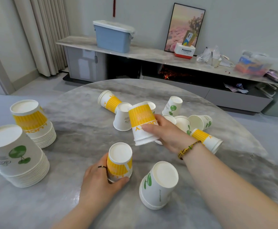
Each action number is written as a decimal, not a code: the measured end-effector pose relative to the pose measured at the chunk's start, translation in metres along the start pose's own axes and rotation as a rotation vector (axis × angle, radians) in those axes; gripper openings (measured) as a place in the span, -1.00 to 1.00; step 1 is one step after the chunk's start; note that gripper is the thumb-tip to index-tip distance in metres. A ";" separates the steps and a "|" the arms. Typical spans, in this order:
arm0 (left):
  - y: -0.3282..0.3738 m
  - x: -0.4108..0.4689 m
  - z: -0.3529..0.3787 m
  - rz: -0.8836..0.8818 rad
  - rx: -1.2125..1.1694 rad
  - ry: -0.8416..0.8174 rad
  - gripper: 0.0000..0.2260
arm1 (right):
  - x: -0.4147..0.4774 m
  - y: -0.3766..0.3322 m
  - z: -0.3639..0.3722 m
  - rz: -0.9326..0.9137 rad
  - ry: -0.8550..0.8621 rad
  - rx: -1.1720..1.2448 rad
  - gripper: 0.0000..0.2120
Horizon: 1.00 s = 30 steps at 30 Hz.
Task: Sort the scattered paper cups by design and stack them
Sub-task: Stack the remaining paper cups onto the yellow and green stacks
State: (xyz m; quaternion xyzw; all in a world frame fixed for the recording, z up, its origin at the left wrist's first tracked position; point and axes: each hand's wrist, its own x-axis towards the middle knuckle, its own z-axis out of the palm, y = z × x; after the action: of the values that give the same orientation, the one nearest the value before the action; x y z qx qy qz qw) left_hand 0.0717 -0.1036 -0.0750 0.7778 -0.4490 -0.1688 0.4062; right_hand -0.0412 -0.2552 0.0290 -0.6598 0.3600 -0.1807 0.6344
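My right hand (pixel 165 134) grips a small nest of upside-down yellow-striped cups (pixel 141 124), lifted and tilted above the table. My left hand (pixel 98 180) holds another upside-down yellow-striped stack (pixel 119 161) standing on the table in front of me. A short stack of green-leaf cups (pixel 158 184) stands mouth-down to its right. At the left stand two tall stacks: a yellow-striped stack (pixel 34 123) and a green-leaf stack (pixel 17 156). Scattered cups of both designs lie behind my right hand, among them a yellow one on its side (pixel 109 100), a white green-leaf one (pixel 122 119) and a yellow one (pixel 206 139).
The cups rest on a round grey marble table (pixel 82 123). Beyond it runs a low cabinet (pixel 151 55) with a blue lidded bin (pixel 112 36), a framed picture (pixel 184 27), a red-and-white box (pixel 184 52) and plastic bags.
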 end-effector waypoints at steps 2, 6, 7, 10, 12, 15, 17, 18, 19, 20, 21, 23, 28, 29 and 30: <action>0.001 0.001 0.001 0.018 0.020 0.003 -0.33 | -0.008 -0.002 0.011 -0.109 -0.074 0.111 -0.33; -0.001 0.002 0.000 0.055 0.035 0.022 -0.38 | -0.016 -0.009 0.040 -0.195 -0.202 -0.083 -0.34; -0.001 0.002 -0.001 0.060 0.012 0.018 -0.39 | -0.016 -0.010 0.043 -0.189 -0.208 -0.152 -0.31; 0.002 0.002 -0.006 0.097 -0.113 -0.014 -0.43 | -0.015 -0.008 0.044 -0.175 -0.231 -0.414 -0.24; 0.001 0.003 -0.008 0.103 -0.196 -0.035 -0.40 | -0.015 -0.003 0.043 -0.155 -0.263 -0.525 -0.26; -0.001 0.005 -0.007 0.096 -0.322 -0.068 -0.30 | -0.013 0.000 0.041 -0.114 -0.325 -0.677 -0.29; 0.003 0.004 -0.007 0.105 -0.443 -0.093 -0.25 | -0.010 -0.001 0.038 -0.060 -0.385 -0.763 -0.33; 0.006 0.003 -0.007 0.107 -0.485 -0.105 -0.18 | -0.010 -0.001 0.036 -0.032 -0.420 -0.772 -0.36; 0.008 0.003 -0.007 0.090 -0.507 -0.110 -0.09 | -0.010 0.000 0.035 -0.012 -0.453 -0.767 -0.39; 0.009 0.002 -0.006 0.081 -0.519 -0.111 -0.02 | -0.010 0.001 0.032 0.007 -0.480 -0.751 -0.41; 0.010 0.002 -0.005 0.065 -0.528 -0.111 0.03 | -0.011 0.000 0.029 0.016 -0.489 -0.732 -0.43; 0.010 0.001 -0.002 0.053 -0.544 -0.109 0.03 | -0.012 -0.004 0.019 -0.001 -0.390 -0.624 -0.52; 0.010 -0.001 0.000 0.067 -0.528 -0.090 -0.29 | -0.004 -0.008 -0.019 -0.237 0.433 -0.404 -0.86; 0.012 -0.001 -0.001 0.070 -0.520 -0.086 -0.35 | -0.002 -0.004 -0.023 -0.258 0.553 -0.488 -0.88; 0.013 -0.002 -0.002 0.073 -0.515 -0.087 -0.39 | -0.001 0.001 -0.027 -0.255 0.628 -0.597 -0.81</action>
State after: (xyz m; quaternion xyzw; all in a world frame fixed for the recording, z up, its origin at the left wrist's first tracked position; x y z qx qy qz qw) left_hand 0.0646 -0.1044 -0.0632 0.6242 -0.4361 -0.2958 0.5768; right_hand -0.0603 -0.2736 0.0317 -0.7662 0.4874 -0.3370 0.2489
